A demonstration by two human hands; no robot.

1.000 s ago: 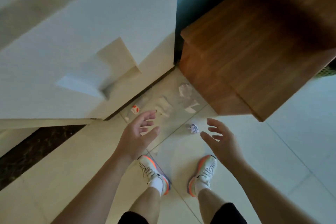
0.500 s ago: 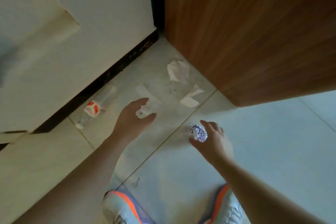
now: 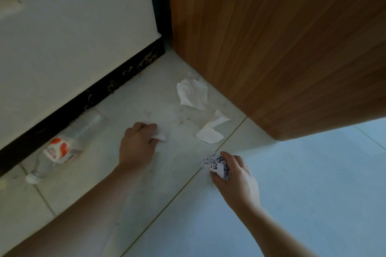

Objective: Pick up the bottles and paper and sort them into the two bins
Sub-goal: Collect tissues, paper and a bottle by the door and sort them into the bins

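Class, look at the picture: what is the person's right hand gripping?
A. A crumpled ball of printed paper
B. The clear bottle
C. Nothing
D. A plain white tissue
A: the right hand has its fingers curled round the printed paper ball, while the bottle lies untouched by the wall.

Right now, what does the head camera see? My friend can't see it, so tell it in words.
A person bends over a tiled floor, the right hand gripping a crumpled printed paper ball, the left hand curled on a white paper scrap. Two white tissues lie by a wooden cabinet; a clear plastic bottle lies along the wall.
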